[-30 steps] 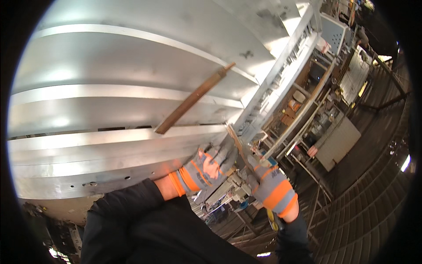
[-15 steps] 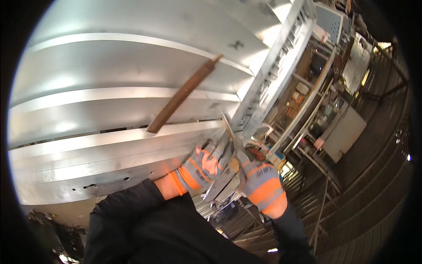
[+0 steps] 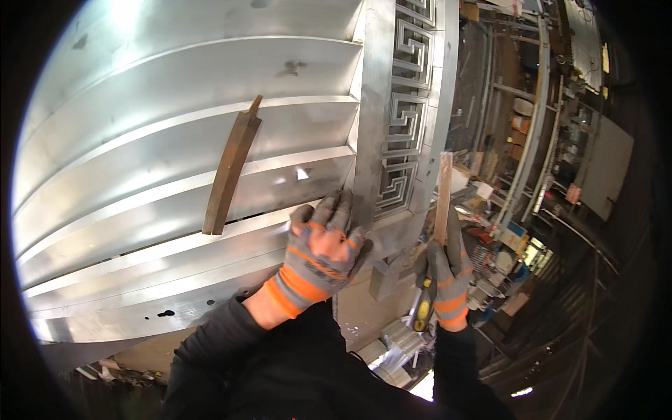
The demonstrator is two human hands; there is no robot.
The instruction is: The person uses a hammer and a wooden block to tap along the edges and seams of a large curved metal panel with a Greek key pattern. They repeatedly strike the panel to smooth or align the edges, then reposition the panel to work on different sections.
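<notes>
A large silvery metal panel (image 3: 203, 80) with long raised ribs spreads across the left side. On its lower corner lies my left hand (image 3: 318, 255), in a grey and orange glove, fingers stretched forward and holding nothing. My right hand (image 3: 449, 280), gloved alike, is closed round a flat file (image 3: 443, 199) whose blade points up and away. The file's yellow and black handle (image 3: 423, 308) shows below the fingers. This file is apart from the panel's frame, to its right. A second, rusty brown file (image 3: 232, 171) with a bare tang rests across the ribs.
A strip of square-spiral metal fretwork (image 3: 407, 112) runs up the panel's right border. Beyond it stand a metal rack (image 3: 542, 105) with assorted items and a pale sheet (image 3: 609, 164). A small metal block-shaped end (image 3: 383, 280) juts out between my hands.
My right hand has drawn the file away from the panel's corner to the right, and its blade is more upright. My left hand now lies flatter. The view has turned, showing more fretwork.
</notes>
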